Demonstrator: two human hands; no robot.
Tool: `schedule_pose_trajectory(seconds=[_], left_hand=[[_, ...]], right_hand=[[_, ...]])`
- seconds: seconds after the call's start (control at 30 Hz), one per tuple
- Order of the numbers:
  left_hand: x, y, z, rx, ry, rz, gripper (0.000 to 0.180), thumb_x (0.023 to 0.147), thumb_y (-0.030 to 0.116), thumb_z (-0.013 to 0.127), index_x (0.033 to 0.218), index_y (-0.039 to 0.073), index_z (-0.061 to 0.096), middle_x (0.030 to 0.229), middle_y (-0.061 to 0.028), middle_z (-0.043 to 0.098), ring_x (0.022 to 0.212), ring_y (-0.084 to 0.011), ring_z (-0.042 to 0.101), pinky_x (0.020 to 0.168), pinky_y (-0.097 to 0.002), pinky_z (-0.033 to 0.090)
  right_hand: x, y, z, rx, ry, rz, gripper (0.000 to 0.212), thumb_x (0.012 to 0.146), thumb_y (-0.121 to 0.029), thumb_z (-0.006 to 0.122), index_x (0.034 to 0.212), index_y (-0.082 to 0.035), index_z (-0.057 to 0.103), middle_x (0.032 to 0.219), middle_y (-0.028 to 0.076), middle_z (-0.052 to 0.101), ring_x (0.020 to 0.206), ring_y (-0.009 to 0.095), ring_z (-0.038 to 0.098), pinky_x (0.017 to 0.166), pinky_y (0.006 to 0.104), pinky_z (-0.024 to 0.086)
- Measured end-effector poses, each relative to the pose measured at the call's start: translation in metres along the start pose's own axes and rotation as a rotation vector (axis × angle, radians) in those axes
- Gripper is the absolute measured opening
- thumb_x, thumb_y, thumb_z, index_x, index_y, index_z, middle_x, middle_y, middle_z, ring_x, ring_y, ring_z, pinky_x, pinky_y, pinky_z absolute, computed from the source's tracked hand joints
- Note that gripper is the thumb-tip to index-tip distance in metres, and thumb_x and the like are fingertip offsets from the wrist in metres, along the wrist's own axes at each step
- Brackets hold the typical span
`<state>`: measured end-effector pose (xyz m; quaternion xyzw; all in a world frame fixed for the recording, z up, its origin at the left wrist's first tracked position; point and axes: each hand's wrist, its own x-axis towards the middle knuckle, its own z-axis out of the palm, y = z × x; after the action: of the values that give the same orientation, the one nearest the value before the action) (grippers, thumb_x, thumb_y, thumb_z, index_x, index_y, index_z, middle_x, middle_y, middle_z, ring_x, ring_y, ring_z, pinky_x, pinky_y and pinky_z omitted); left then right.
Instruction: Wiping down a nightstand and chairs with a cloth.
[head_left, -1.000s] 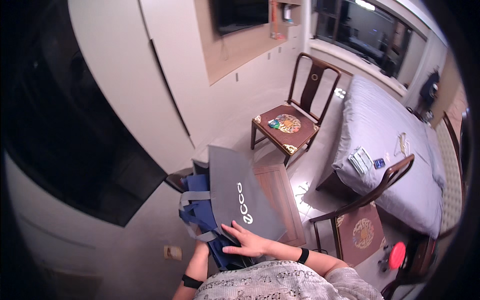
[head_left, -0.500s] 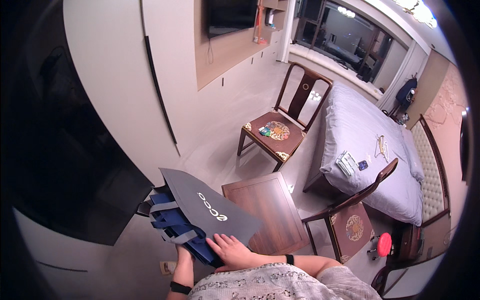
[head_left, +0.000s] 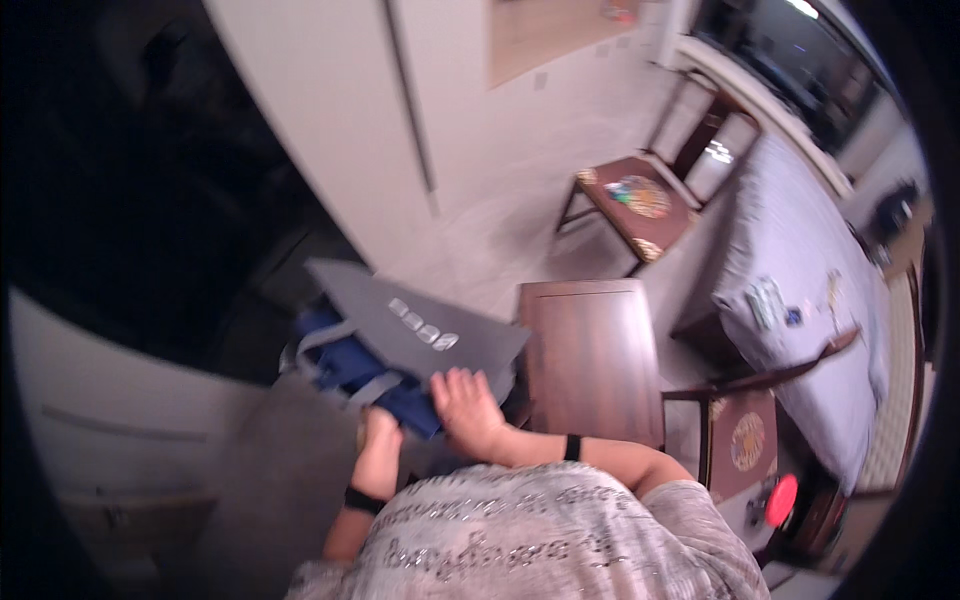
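A dark grey paper shopping bag [head_left: 418, 308] with pale lettering lies tilted in front of my body. Blue fabric or bags [head_left: 345, 362] with grey handles show along its near left side. My left hand [head_left: 380, 428] holds the bundle from below, at the blue part's lower edge; its fingertips are hidden there. With fingers stretched and slightly spread, my right hand [head_left: 466, 408] lies flat against the grey bag's near end. Both wrists wear black bands.
Right of the bag stands a brown wooden table [head_left: 590, 350]. A carved chair [head_left: 640, 205] with small items on its seat is farther off, another chair [head_left: 742, 440] at right. Beyond are a bed [head_left: 800, 240] and a red stool [head_left: 782, 500]. White cabinet doors [head_left: 310, 110] rise at left.
The view has swung left and blurred, so the furniture sits farther right. Both hands stay at the bag, which now lies flatter in view.
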<state>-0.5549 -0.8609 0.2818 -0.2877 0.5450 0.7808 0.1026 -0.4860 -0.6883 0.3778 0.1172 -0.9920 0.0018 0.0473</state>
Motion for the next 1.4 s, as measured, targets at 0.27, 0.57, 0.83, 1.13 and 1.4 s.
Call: schedule_pose_trajectory(seconds=[0.27, 0.57, 0.83, 1.13, 1.4], left_hand=[[0.035, 0.033, 0.013, 0.149, 0.129, 0.171, 0.062, 0.092, 0.024, 0.059, 0.143, 0.009, 0.028, 0.133, -0.0132, 0.052, 0.117, -0.0239, 0.055, 0.093, -0.0350, 0.047], [0.061, 0.076, 0.011, 0.465, 0.083, 0.202, 0.077, 0.081, 0.023, 0.072, 0.139, 0.001, 0.027, 0.128, -0.0152, 0.052, 0.118, -0.0234, 0.052, 0.098, -0.0346, 0.043], [0.056, 0.094, -0.034, 0.358, -0.278, 0.061, 0.061, 0.092, 0.024, 0.065, 0.141, 0.003, 0.036, 0.137, -0.0204, 0.045, 0.099, -0.0224, 0.066, 0.075, -0.0307, 0.055], [0.079, 0.096, -0.148, 0.296, 0.174, -0.019, 0.050, 0.092, 0.019, 0.063, 0.136, 0.007, 0.042, 0.128, -0.0141, 0.050, 0.095, -0.0200, 0.064, 0.074, -0.0310, 0.053], [0.145, 0.105, -0.083, 0.579, 0.099, 0.094, 0.044, 0.085, 0.014, 0.067, 0.125, 0.005, 0.050, 0.115, -0.0081, 0.052, 0.087, -0.0152, 0.060, 0.064, -0.0293, 0.051]], right_hand=[[0.076, -0.032, 0.072, 0.193, -0.288, -0.050, 0.074, 0.080, -0.022, 0.059, 0.143, 0.005, 0.031, 0.134, 0.024, 0.046, 0.123, 0.035, 0.047, 0.099, 0.0394, 0.042], [0.119, -0.024, 0.080, 0.458, -0.243, -0.001, 0.057, 0.067, -0.016, 0.068, 0.123, -0.010, 0.056, 0.082, 0.016, 0.069, 0.074, 0.033, 0.068, 0.067, 0.0435, 0.053], [0.116, 0.038, 0.098, 0.600, -0.429, 0.470, 0.044, 0.072, -0.037, 0.079, 0.058, 0.002, 0.063, 0.059, 0.020, 0.061, 0.060, 0.035, 0.065, 0.059, 0.0428, 0.051], [0.133, 0.112, 0.113, 0.828, -0.212, 0.802, 0.045, 0.069, -0.028, 0.082, 0.052, 0.003, 0.055, 0.050, 0.018, 0.054, 0.047, 0.029, 0.058, 0.051, 0.0406, 0.045], [0.190, 0.184, 0.098, 0.700, -0.157, 0.913, 0.040, 0.068, -0.037, 0.080, 0.069, 0.000, 0.067, 0.075, 0.021, 0.068, 0.074, 0.037, 0.068, 0.072, 0.0437, 0.054]])
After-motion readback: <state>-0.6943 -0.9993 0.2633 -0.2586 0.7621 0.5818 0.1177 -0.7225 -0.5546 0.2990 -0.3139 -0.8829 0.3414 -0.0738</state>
